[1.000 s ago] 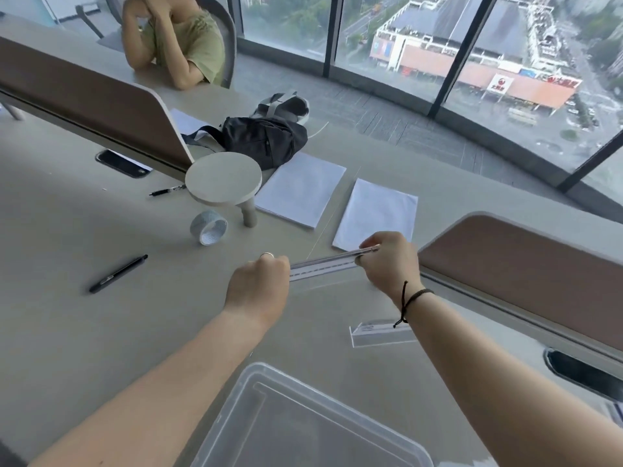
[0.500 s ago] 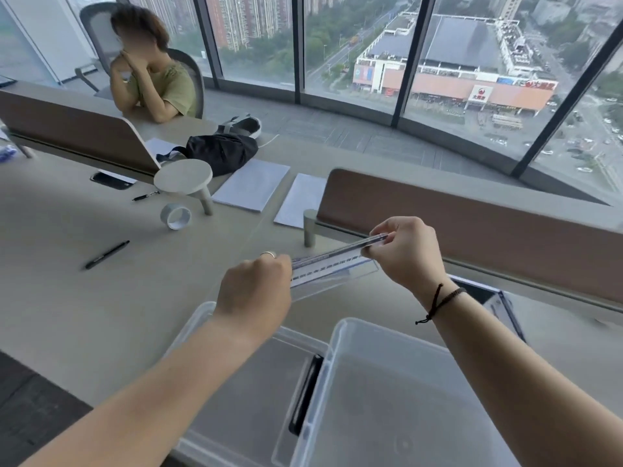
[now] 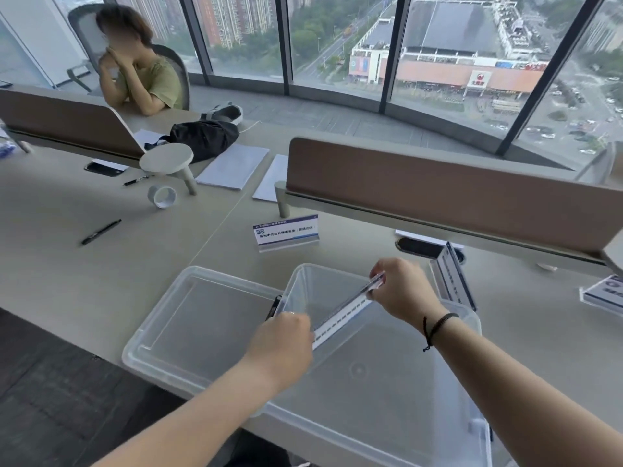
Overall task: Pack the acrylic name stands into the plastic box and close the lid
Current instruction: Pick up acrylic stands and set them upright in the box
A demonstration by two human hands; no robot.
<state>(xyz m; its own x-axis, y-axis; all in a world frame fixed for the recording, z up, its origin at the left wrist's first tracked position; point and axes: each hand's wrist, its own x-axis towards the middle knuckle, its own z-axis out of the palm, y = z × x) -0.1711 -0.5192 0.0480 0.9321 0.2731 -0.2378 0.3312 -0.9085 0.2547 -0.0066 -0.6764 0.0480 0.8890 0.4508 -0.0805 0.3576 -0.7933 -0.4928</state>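
Spanning the gap between both hands, one acrylic name stand (image 3: pixel 344 315) is held above the open plastic box (image 3: pixel 387 382). Its long axis is set diagonally, low and near at the left hand (image 3: pixel 281 343), higher and farther at the right hand (image 3: pixel 403 293). Each end is gripped by curled fingers. The box floor lies directly below both hands; a lowering is judged to be called for. The lid (image 3: pixel 202 325) is laid flat on the worktop (image 3: pixel 67 264), beside the left hand. Three more stands are left unpacked: one beyond the hands (image 3: pixel 286 232), two past the right hand (image 3: pixel 453 276) (image 3: pixel 603 293).
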